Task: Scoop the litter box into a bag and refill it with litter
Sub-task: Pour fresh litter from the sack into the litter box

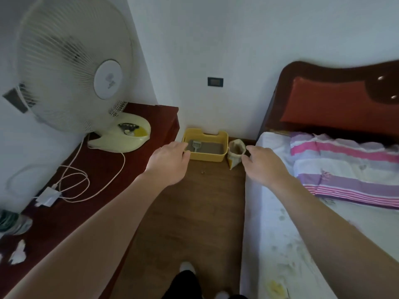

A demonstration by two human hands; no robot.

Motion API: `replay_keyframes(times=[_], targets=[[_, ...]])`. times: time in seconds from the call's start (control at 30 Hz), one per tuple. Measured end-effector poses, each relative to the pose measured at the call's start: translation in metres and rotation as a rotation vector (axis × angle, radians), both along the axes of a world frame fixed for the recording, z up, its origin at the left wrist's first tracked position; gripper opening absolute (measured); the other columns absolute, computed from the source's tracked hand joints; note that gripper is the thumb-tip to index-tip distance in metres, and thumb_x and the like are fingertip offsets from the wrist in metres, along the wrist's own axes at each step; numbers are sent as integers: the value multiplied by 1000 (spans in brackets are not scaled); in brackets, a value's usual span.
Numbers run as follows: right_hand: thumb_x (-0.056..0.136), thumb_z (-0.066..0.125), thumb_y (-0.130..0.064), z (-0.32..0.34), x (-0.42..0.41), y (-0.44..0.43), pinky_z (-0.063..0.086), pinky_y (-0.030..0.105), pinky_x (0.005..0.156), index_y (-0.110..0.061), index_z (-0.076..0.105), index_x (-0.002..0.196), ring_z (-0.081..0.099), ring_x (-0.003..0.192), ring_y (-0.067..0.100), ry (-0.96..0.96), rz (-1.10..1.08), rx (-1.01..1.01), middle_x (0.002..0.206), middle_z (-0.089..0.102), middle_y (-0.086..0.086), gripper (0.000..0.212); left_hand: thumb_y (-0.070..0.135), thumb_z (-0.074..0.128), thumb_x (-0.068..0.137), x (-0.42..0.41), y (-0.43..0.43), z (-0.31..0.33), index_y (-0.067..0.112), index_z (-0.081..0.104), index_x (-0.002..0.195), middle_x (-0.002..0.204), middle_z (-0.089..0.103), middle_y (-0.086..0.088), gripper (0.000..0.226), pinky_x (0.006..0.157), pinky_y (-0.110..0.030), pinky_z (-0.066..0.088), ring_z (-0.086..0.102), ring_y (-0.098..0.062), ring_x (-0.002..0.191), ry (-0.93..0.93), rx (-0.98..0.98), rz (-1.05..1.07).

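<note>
Rectangular yellow plastic litter box (205, 155), slotted scoop (196, 145)

Yellow litter box (207, 157), grey-brown litter (214, 148), pale scoop (196, 145), perhaps cream bag (235, 159), pink-and-purple striped blanket (345, 167), dark-red table (103, 169).

Litter box (205, 156): I see a yellow plastic tub, rectangular with a cut-out in its back rim. It sits on the floor against the wall, left of the head end of the bed (263, 212).
Litter (213, 148): a flat grey-brown layer covers the tub's bottom, further from the bed than the bag.
Scoop (196, 145): pale and slotted, it lies on the litter at the end of the tub away from the bed.
Bag (236, 152): small, cream and standing open-mouthed, with brownish contents; I place it between the tub and the bed, just beside both.
</note>
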State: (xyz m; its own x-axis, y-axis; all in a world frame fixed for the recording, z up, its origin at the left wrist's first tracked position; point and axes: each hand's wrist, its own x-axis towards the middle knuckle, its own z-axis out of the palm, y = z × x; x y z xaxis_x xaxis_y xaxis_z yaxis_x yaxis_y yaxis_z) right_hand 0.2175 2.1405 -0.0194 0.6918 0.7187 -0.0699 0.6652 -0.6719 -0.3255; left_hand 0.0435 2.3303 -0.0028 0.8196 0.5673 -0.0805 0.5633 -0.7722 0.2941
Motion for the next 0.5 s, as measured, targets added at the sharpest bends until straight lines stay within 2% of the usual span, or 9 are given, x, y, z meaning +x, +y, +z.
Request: replay_keyframes(times=[0.13,0.23,0.3,0.37,0.4,0.5], targets=[[100,36,-34,-8,38,34,50,36,70,-15,57,100,59,85,25,13,27,2,85,50,-4,28,38,27,104,45,33,-9,21,40,145,146,48,-2,46,109,-44,40,48,-23,131,26,6,-17],[100,37,-33,-15,72,63,47,33,71,-19,55,92,60,89,26,17,32,-9,86,50,-4,24,36,27,105,83,64,-18,19,42,144,142,51,-4,45,106,-43,42,50,-23,126,24,4,-42],[102,35,-34,-14,94,82,45,32,77,-19,59,110,59,98,26,31,27,-40,94,57,1,29,37,28,105,111,87,-25,18,42,144,142,51,-4,46,105,-41,44,52,-22,124,13,11,-56],[104,33,-36,-14,115,101,45,34,89,-16,55,128,57,110,27,49,6,-84,116,62,7,38,37,28,105,138,108,-29,18,42,145,143,51,-4,47,105,-40,44,52,-21,125,9,4,-76],[104,33,-36,-14,126,108,45,35,93,-15,54,131,56,114,27,52,-5,-90,122,62,8,40,37,28,105,151,118,-31,17,42,146,144,50,-4,48,106,-40,43,51,-21,126,13,8,-90],[103,35,-36,-19,157,127,47,38,95,-14,55,130,56,114,28,75,-38,-79,124,62,9,40,37,30,105,189,143,-35,17,42,146,146,50,-5,47,107,-41,43,51,-22,128,27,11,-126]])
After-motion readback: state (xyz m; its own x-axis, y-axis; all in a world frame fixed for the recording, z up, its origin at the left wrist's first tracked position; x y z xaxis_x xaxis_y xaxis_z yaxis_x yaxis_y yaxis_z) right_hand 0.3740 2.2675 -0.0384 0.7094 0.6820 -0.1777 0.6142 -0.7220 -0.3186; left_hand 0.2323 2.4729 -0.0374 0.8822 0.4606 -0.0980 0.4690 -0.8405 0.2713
